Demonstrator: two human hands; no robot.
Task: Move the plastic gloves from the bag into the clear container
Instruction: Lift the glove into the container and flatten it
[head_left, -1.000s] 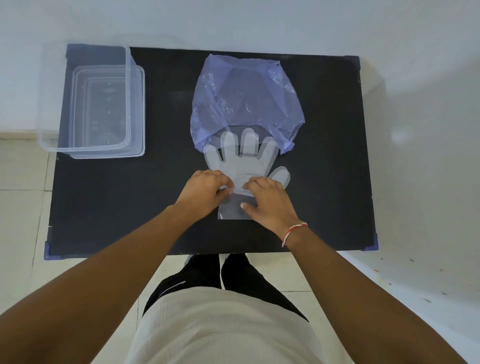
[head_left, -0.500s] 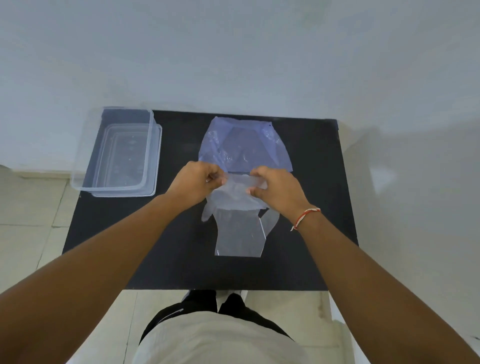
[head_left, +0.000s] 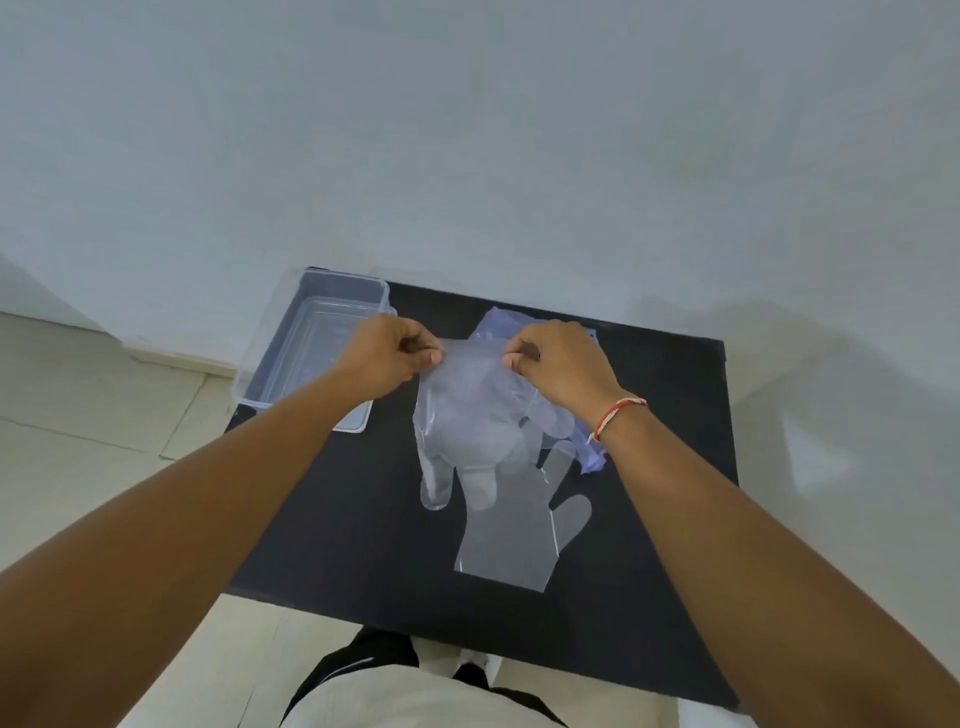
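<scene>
A clear plastic glove (head_left: 467, 415) hangs fingers down above the black table (head_left: 665, 405). My left hand (head_left: 387, 353) pinches its cuff at the left corner and my right hand (head_left: 556, 358) pinches the right corner. A second clear glove (head_left: 514, 540) lies flat on the table below, its upper part hidden behind the lifted one. The purple bag (head_left: 496, 325) lies behind my hands, mostly hidden, with a bit showing by my right wrist. The clear container (head_left: 311, 343) stands at the table's back left corner, to the left of my left hand.
A clear lid or second tray (head_left: 358, 421) lies under the container. A pale wall rises right behind the table. Tiled floor shows on the left and below the table's front edge, where my legs stand.
Both hands pinched the top glove at its cuff and lifted it off the table, leaving the second glove flat. The camera tilted up, and the hands moved toward the bag.
</scene>
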